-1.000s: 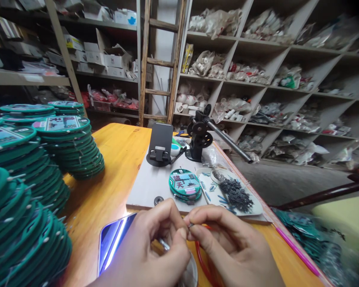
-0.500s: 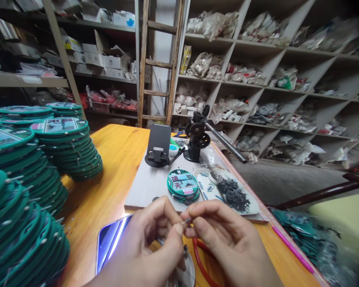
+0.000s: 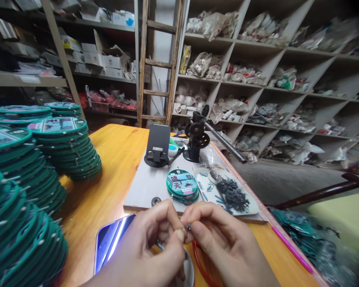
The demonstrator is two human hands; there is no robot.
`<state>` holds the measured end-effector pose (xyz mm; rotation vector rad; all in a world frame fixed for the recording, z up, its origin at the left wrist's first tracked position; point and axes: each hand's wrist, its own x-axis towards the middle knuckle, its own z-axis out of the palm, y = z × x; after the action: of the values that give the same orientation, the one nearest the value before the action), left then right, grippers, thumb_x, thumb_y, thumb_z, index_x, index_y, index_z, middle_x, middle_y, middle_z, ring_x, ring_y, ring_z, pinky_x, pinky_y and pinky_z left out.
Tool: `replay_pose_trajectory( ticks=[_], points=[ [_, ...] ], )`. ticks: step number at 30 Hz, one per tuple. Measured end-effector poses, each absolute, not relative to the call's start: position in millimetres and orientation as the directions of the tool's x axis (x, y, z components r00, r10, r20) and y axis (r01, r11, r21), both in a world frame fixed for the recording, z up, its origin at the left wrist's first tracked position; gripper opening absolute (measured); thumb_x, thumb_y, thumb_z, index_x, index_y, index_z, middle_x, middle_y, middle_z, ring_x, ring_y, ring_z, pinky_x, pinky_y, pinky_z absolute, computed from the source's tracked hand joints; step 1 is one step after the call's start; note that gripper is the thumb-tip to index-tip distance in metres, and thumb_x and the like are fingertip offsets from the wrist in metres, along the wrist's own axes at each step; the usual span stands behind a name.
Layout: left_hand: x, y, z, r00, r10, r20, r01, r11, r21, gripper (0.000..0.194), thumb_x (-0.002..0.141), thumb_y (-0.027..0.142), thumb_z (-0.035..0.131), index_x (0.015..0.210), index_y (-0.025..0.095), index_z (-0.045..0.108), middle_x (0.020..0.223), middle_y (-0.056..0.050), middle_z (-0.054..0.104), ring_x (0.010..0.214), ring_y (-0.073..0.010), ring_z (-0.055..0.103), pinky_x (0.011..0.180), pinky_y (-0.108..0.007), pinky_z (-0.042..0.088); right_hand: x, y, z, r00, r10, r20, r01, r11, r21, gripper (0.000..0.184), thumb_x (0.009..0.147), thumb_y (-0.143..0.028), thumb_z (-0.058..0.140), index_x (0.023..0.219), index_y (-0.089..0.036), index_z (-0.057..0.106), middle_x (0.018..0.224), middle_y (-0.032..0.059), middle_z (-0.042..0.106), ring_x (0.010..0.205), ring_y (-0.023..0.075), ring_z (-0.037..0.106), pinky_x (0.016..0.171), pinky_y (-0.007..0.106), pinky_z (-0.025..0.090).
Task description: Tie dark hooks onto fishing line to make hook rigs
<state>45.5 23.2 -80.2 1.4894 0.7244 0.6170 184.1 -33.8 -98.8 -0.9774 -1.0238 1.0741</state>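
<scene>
My left hand (image 3: 159,243) and my right hand (image 3: 219,235) meet fingertip to fingertip at the front of the table. Pinched between the right thumb and forefinger is a tiny dark metal part (image 3: 188,226), too small to name. The left thumb and forefinger are pressed together right beside it, on something I cannot make out. Under the left palm shows a slim metallic piece (image 3: 160,244), mostly covered by the fingers. Below the hands are part of a round pale dish (image 3: 189,268) and a red curved handle (image 3: 201,261).
Stacks of green discs (image 3: 65,149) stand at left. A phone (image 3: 109,241) lies by my left wrist. On the white board (image 3: 140,187) are a labelled green disc (image 3: 182,184), a tray (image 3: 252,205) of dark small parts, a phone stand (image 3: 157,145) and a geared tool (image 3: 197,137).
My right fingers have closed in tighter against the left fingertips, and the tiny part now sits slightly lower. A dark ring on the board's front edge has come into fuller view.
</scene>
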Motion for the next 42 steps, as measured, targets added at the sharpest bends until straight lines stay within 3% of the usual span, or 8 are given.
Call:
replay_pose_trajectory(
  ticks=[15,21,30,37,42],
  points=[
    [45,22,-80,0.641,0.758,-0.116,0.078,0.085,0.993,0.023,0.077,0.035,0.059,0.067,0.022,0.043,0.05,0.006,0.049,0.044,-0.0088,0.044,0.047,-0.02,0.035,183,-36,-99,0.141,0.977,0.157,-0.179,0.181,-0.967,0.012,0.089,-0.03,0.066,0.085,-0.019,0.068,0.08,0.0024,0.064,0.074,0.0129,0.065,0.066,0.02,0.052],
    [46,22,-83,0.645,0.764,-0.017,0.019,0.006,1.0,0.024,0.083,0.034,0.058,0.067,0.02,0.046,0.054,0.005,0.051,0.051,-0.0094,0.048,0.051,-0.02,0.035,184,-36,-95,0.151,0.975,0.162,-0.151,0.185,-0.971,0.015,0.089,-0.033,0.066,0.084,-0.019,0.067,0.082,0.0023,0.061,0.078,0.0147,0.063,0.067,0.021,0.054],
    [45,21,-82,0.688,0.714,-0.131,0.076,0.108,0.991,0.03,0.084,0.046,0.059,0.075,0.018,0.054,0.062,0.001,0.06,0.055,-0.0104,0.053,0.052,-0.021,0.04,187,-38,-88,0.146,0.977,0.153,-0.085,0.167,-0.982,0.019,0.091,-0.04,0.061,0.084,-0.022,0.061,0.08,0.0017,0.057,0.081,0.0181,0.063,0.056,0.021,0.052],
    [46,21,-77,0.695,0.692,-0.196,0.095,0.181,0.979,0.029,0.08,0.043,0.059,0.069,0.019,0.049,0.057,0.002,0.057,0.054,-0.0098,0.05,0.051,-0.02,0.034,194,-37,-90,0.077,0.952,0.295,0.22,0.272,-0.937,0.019,0.098,-0.032,0.049,0.086,-0.021,0.058,0.085,0.002,0.055,0.078,0.0148,0.059,0.067,0.023,0.05],
    [47,22,-81,0.682,0.719,-0.132,0.103,0.084,0.991,0.028,0.081,0.041,0.056,0.066,0.02,0.046,0.056,0.004,0.05,0.053,-0.0107,0.046,0.051,-0.023,0.033,194,-38,-88,0.051,0.957,0.286,0.336,0.253,-0.907,0.02,0.1,-0.03,0.043,0.088,-0.021,0.056,0.086,0.0032,0.055,0.08,0.0171,0.059,0.07,0.026,0.05]
  ],
)
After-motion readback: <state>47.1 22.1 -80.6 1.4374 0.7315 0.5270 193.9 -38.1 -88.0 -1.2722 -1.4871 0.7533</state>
